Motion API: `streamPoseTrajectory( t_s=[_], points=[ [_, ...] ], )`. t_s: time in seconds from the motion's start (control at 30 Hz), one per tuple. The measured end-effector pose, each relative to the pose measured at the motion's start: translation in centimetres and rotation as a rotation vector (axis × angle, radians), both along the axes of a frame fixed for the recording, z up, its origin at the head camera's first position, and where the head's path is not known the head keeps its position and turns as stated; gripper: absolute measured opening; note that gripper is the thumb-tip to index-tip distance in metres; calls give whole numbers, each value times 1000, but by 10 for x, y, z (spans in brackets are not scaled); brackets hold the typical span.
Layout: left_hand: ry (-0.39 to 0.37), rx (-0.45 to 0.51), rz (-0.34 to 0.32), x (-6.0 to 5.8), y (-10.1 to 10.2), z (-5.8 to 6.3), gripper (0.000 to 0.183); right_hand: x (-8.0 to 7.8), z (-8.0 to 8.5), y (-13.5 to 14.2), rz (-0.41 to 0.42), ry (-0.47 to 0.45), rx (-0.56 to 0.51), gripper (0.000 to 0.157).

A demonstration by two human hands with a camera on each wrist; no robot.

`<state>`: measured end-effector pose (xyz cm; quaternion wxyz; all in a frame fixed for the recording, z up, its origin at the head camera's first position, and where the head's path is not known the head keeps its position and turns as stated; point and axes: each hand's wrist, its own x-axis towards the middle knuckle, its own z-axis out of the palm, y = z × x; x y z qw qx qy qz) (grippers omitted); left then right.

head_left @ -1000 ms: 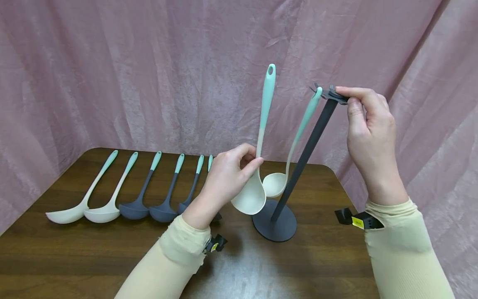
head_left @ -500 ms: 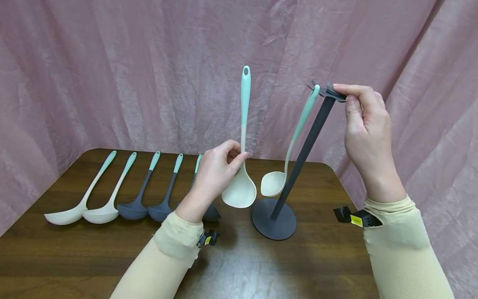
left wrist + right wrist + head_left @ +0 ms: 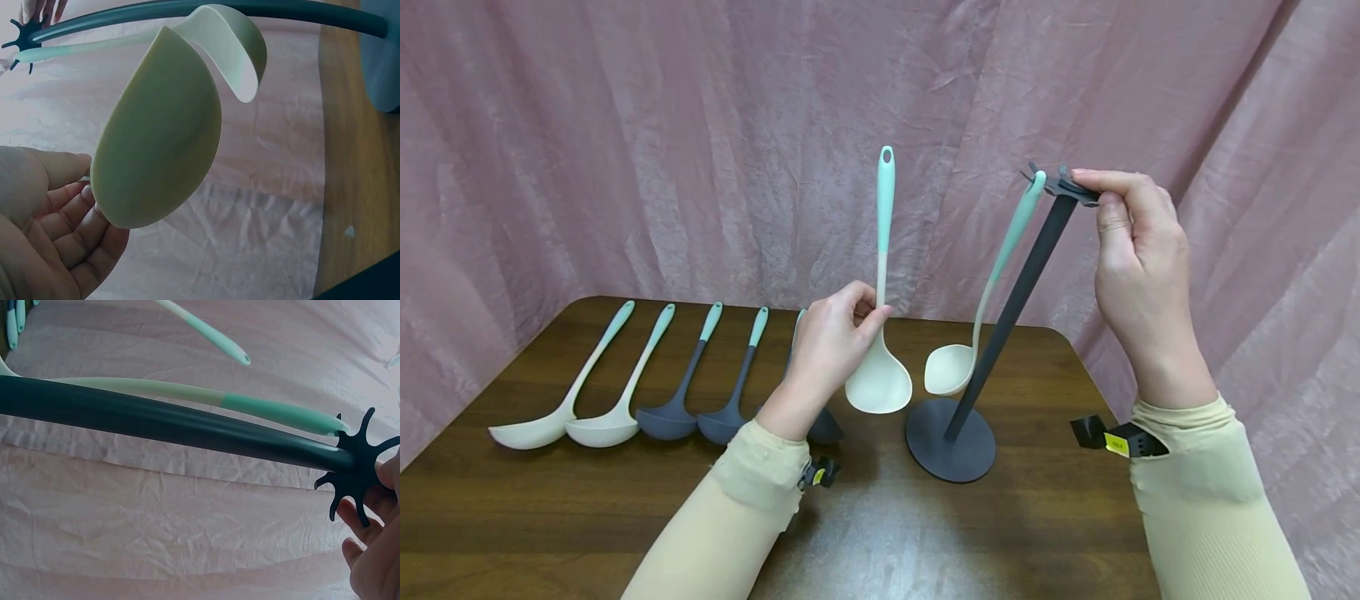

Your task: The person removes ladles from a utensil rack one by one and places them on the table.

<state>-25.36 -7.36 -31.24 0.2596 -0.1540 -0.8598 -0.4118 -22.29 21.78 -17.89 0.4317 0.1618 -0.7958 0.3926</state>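
Note:
My left hand (image 3: 835,350) pinches a white ladle (image 3: 880,382) low on its shaft, just above the bowl. The ladle is upright over the table, its mint handle with a hanging hole pointing up. In the left wrist view its bowl (image 3: 159,137) fills the middle. To its right stands a dark grey utensil stand (image 3: 1011,312) with a round base and a top of curved hooks (image 3: 359,459). My right hand (image 3: 1146,258) grips the hooked top between thumb and fingers. A second white ladle (image 3: 950,369) hangs by its mint handle from one hook, beside the pole.
On the left of the wooden table (image 3: 587,517) lie two white ladles (image 3: 604,429) and several dark grey ones (image 3: 668,421) in a row, handles toward the back. My left forearm partly covers the row's right end. A pink curtain (image 3: 737,150) hangs behind the table.
My left hand has moved left with its ladle, away from the stand, and the ladle has become more upright, then sunk slightly. My right hand stays on the stand's top.

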Motion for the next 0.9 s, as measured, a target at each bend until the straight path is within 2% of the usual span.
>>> streamPoseTrajectory(
  t_s=[0.3, 0.9],
  points=[
    [-94, -64, 21, -11, 1, -10, 16, 0, -1, 0, 2, -5, -7, 34],
    [-164, -150, 51, -23, -4, -26, 17, -1, -2, -1, 0, 2, -30, 35]
  ],
)
